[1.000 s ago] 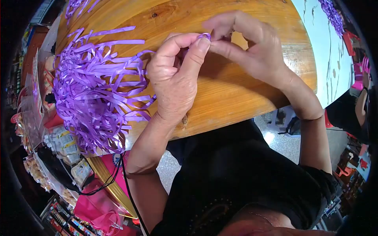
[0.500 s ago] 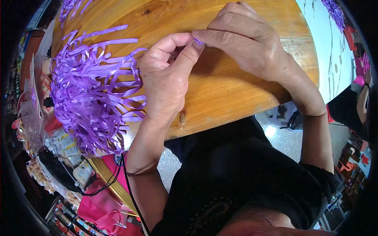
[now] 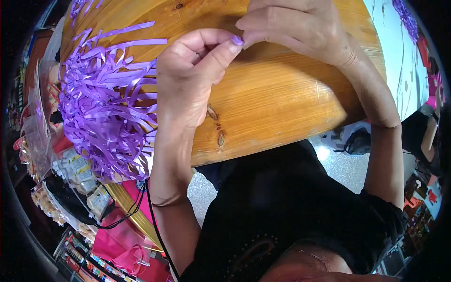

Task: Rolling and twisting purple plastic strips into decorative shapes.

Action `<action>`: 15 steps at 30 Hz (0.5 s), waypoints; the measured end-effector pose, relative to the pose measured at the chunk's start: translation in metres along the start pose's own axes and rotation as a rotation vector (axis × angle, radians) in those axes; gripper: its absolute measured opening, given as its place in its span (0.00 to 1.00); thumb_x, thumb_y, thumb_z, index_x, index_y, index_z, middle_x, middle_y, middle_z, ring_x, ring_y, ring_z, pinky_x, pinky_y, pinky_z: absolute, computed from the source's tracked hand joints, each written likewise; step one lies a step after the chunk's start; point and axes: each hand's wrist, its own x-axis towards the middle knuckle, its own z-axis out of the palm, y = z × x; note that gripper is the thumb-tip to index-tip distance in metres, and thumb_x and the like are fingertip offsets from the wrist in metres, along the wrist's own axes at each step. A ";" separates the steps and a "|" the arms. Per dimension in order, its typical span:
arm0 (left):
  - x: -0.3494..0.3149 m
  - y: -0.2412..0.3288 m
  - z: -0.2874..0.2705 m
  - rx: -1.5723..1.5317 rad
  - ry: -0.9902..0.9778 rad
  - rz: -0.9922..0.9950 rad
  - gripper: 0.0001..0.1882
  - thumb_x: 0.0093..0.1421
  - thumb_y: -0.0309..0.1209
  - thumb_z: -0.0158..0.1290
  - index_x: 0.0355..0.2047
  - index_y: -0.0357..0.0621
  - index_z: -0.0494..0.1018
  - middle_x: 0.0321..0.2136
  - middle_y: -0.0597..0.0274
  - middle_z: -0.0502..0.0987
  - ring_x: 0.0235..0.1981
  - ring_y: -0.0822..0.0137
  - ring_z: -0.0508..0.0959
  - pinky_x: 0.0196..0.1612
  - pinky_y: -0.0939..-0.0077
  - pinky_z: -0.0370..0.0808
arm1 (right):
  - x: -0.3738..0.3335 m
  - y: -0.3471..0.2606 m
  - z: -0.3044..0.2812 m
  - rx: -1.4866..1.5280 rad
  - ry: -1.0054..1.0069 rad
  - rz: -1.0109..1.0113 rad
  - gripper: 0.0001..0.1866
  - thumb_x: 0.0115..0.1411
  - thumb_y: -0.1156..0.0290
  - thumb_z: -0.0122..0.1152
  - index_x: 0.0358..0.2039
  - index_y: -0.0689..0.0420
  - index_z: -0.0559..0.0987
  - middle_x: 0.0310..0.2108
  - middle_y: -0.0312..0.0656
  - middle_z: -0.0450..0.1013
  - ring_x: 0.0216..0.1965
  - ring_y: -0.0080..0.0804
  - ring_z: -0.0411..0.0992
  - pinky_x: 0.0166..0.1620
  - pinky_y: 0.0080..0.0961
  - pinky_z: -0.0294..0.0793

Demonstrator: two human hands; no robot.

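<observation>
Between the thumb and index finger of my left hand (image 3: 195,66) is pinched a small piece of purple ribbon (image 3: 238,41), folded or knotted at the tips. Beside it my right hand (image 3: 300,28) is curled, slightly blurred, with its thumb tip close to the ribbon piece. Whatever lies within its fingers is hidden, and part of the hand runs past the top edge. Left of my left wrist, a big tangled heap of purple ribbon strips (image 3: 101,105) covers the table's left side, several loose ends pointing right.
Both hands are above a round-edged wooden table (image 3: 277,103). A white marbled surface (image 3: 404,70) adjoins it at right, with more purple ribbon (image 3: 405,19) on it. At lower left are packaged goods (image 3: 75,171), a black cable (image 3: 152,211) and a pink bag (image 3: 120,242).
My right hand has shifted up and away from the left fingertips, uncovering more of the ribbon piece. My left hand has moved slightly up and left, still pinching.
</observation>
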 end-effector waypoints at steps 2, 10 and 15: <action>-0.002 0.000 0.006 0.041 0.065 0.050 0.06 0.53 0.23 0.58 0.31 0.36 0.75 0.21 0.73 0.71 0.19 0.85 0.64 0.21 0.91 0.59 | -0.005 -0.002 0.008 0.166 0.114 0.177 0.07 0.47 0.74 0.64 0.29 0.59 0.78 0.27 0.39 0.71 0.26 0.32 0.68 0.30 0.26 0.66; -0.003 -0.007 0.009 0.070 0.123 0.148 0.04 0.55 0.23 0.56 0.30 0.36 0.74 0.21 0.75 0.70 0.21 0.87 0.65 0.22 0.94 0.60 | 0.043 -0.042 -0.027 0.519 -0.148 0.999 0.08 0.48 0.76 0.65 0.30 0.62 0.77 0.25 0.42 0.72 0.26 0.35 0.70 0.29 0.26 0.68; -0.004 -0.006 0.013 0.134 0.142 0.186 0.04 0.56 0.23 0.55 0.31 0.36 0.74 0.21 0.75 0.70 0.20 0.87 0.64 0.22 0.94 0.60 | 0.040 -0.043 -0.027 0.453 -0.178 0.998 0.07 0.49 0.78 0.63 0.30 0.61 0.77 0.23 0.42 0.72 0.25 0.37 0.70 0.30 0.24 0.69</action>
